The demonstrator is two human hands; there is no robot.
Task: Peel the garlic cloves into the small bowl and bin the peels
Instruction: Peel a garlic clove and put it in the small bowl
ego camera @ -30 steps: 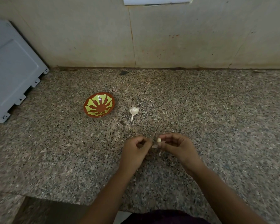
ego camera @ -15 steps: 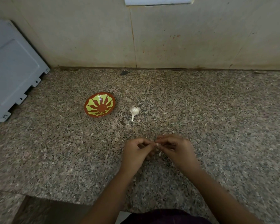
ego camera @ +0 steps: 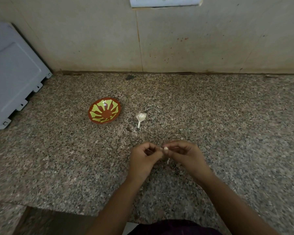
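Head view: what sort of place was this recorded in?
Probably a home kitchen: a speckled granite counter meets a tiled wall. On the counter sit a small painted bowl and a garlic bulb, while the left hand and right hand pinch a garlic clove.

Speckled granite surface (ego camera: 227, 133) and a grubby tiled wall (ego camera: 92, 39) filling the background here

A pale grey panel (ego camera: 12, 73) with little arrow-marked tabs along its edge is sitting at the far left, right where stone and wall are meeting. A white plate (ego camera: 165, 1) is peeking in at the top of the wall, just above a vertical grout line (ego camera: 139, 39). Reddish specks (ego camera: 182, 39) are dotting the tile right of that line, a small dark chip (ego camera: 129, 77) is lying by the wall's foot, and dark fabric (ego camera: 173, 228) is showing at the bottom edge.
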